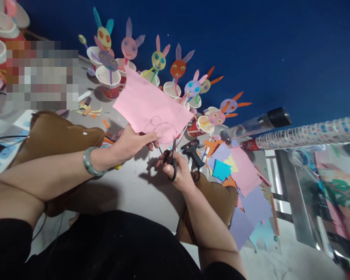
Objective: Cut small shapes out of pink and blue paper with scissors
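Observation:
My left hand [134,142] pinches the lower edge of a pink sheet of paper [151,101], thumb on top. Several round outlines are drawn on the sheet close to that thumb. A pair of black-handled scissors [174,155] is in my right hand [179,171], with fingers in the handle loops. The blades point up at the lower right edge of the paper, beside the largest drawn circle. Whether they have cut into the sheet I cannot tell. A black glue gun [194,152] lies just right of the scissors.
Paper cups holding rabbit-faced figures, such as an orange one [178,69], line the blue wall [251,50]. At right are loose colored sheets [247,171] and a long stack of cups [306,133]. Brown cushions [61,134] lie under my forearms on the grey table [146,194].

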The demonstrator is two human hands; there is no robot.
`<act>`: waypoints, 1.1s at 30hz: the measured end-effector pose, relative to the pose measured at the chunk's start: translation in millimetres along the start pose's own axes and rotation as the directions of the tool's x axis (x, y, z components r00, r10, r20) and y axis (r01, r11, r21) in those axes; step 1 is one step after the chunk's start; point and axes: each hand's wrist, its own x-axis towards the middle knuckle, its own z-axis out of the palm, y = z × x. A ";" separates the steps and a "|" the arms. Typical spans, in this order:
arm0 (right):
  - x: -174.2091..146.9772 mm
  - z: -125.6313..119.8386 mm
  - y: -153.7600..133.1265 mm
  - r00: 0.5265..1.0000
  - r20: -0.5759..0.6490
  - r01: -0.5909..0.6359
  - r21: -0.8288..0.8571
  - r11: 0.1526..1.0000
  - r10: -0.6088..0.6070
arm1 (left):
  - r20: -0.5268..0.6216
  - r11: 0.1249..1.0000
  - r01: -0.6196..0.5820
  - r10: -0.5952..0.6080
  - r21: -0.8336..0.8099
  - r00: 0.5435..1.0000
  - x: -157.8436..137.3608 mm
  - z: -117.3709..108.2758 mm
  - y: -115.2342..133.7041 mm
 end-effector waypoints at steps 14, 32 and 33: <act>-1.3 0.3 3.1 0.998 -0.052 0.037 -0.043 0.998 -0.039 | 0.041 0.996 0.039 -0.042 0.076 0.998 -4.2 2.9 8.7; -1.8 0.5 2.9 0.996 -0.078 0.034 -0.008 0.999 -0.035 | 0.059 0.996 0.039 -0.044 0.082 0.997 -4.0 0.5 4.8; -1.8 0.5 3.0 0.996 -0.079 0.032 -0.007 0.999 -0.033 | 0.061 0.996 0.046 -0.051 0.078 0.997 -4.2 0.3 5.1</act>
